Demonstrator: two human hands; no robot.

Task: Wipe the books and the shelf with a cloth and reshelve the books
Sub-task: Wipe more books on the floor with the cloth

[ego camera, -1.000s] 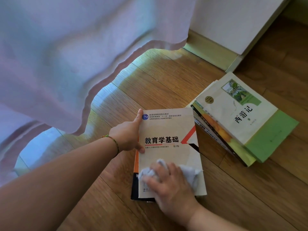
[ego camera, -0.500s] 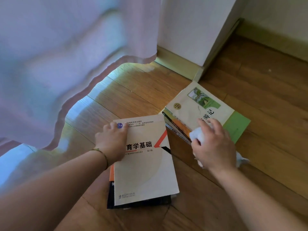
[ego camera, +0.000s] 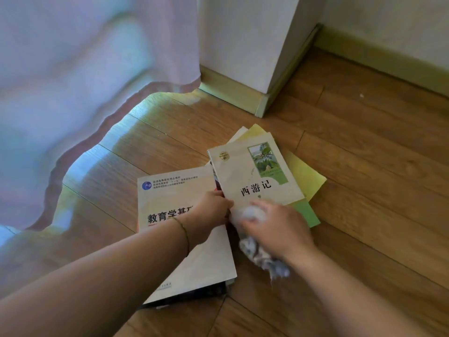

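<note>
Two piles of books lie on the wooden floor (ego camera: 364, 215). The left pile is topped by a cream textbook (ego camera: 170, 198) with dark books under it. The right pile is topped by a cream and green book (ego camera: 255, 176), turned askew over yellow-green books (ego camera: 306, 176). My left hand (ego camera: 211, 210) grips the near left edge of the cream and green book. My right hand (ego camera: 274, 229) holds a crumpled white cloth (ego camera: 257, 254) against that book's near end. The cloth trails down toward the floor. No shelf shows.
A pale pink curtain (ego camera: 85, 81) hangs at the left, its hem just above the floor. A white wall corner (ego camera: 243, 45) with a pale skirting board (ego camera: 233, 93) stands behind the books. Bare floor stretches to the right.
My left hand left the cream textbook and took hold of the cream and green book. That book turned on its pile. My right hand brought the cloth from the textbook onto it.
</note>
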